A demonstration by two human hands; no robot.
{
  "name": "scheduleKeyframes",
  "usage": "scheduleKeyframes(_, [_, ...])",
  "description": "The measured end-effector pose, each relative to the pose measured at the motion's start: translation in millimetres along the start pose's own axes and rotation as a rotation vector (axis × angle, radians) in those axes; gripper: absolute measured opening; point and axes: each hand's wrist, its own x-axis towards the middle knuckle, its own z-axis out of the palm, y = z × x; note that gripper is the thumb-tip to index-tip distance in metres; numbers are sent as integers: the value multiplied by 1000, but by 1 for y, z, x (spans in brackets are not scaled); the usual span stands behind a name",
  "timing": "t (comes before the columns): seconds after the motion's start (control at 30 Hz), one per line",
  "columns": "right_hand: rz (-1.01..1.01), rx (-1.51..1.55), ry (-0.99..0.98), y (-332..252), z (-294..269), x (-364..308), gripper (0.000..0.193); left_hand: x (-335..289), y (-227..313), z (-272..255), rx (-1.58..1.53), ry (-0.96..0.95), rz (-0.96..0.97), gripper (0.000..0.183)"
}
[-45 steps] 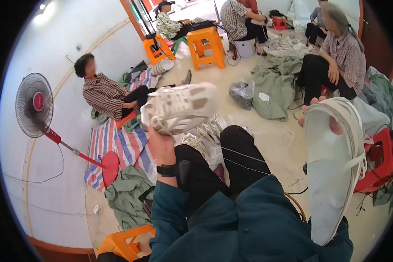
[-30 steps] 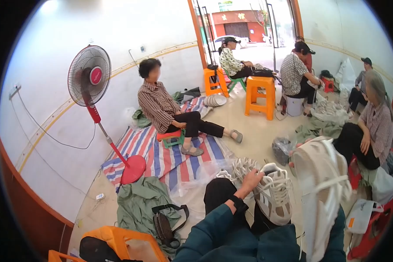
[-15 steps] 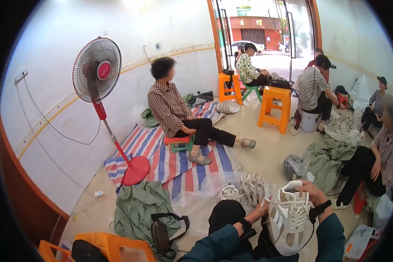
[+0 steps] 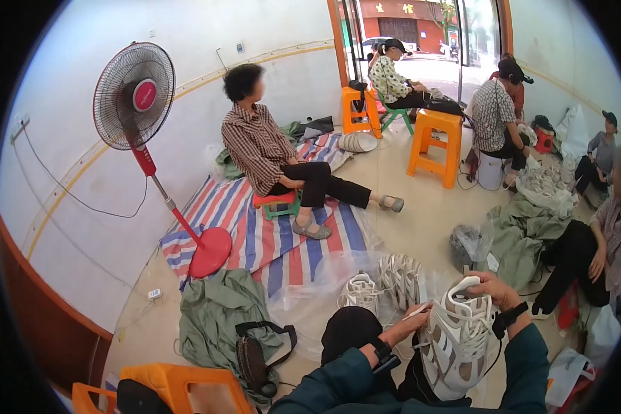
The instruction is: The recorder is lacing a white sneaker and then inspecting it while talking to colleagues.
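A white and beige sneaker (image 4: pixel 455 352) stands tilted, toe down, over my lap. My right hand (image 4: pixel 493 290) grips it at the heel collar, fingers reaching over the opening's edge. White laces run up its front. At the shoe's left side, my left hand (image 4: pixel 407 327) has its fingers pinched together on a white shoelace (image 4: pixel 419 310). Just beyond my knee, two more shoes of the same look, a sneaker (image 4: pixel 360 295) and another sneaker (image 4: pixel 401 279), rest on clear plastic sheeting (image 4: pixel 303 303).
A standing fan (image 4: pixel 210 252) is at left, near a person on a low stool (image 4: pixel 279 205) upon a striped sheet (image 4: pixel 255 234). Green cloth (image 4: pixel 214 310) and a dark waist bag (image 4: pixel 253 366) lie beside my left. Orange stools (image 4: pixel 436 141), other seated people and piled sneakers (image 4: pixel 548 188) are farther off.
The view has shifted slightly, so the room sits higher and farther left. The sneaker is turned a little in my right hand. My left hand stays beside it with the lace.
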Motion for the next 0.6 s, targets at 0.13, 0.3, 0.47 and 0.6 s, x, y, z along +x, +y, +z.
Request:
scheduleKeyframes(0.13, [62,-45,-21,-17,14,0,33,-8,6,-8,-118,-136,-171,37])
scheduleKeyframes(0.3, [126,122,16,24,5,-4,34,-15,21,3,-102,-185,-195,51])
scheduleKeyframes(0.47, [143,112,67,38,1,-2,32,-8,11,-16,-135,5,-230,51])
scheduleKeyframes(0.6, [154,68,43,42,-4,-3,34,-30,79,-26,-283,413,220,64])
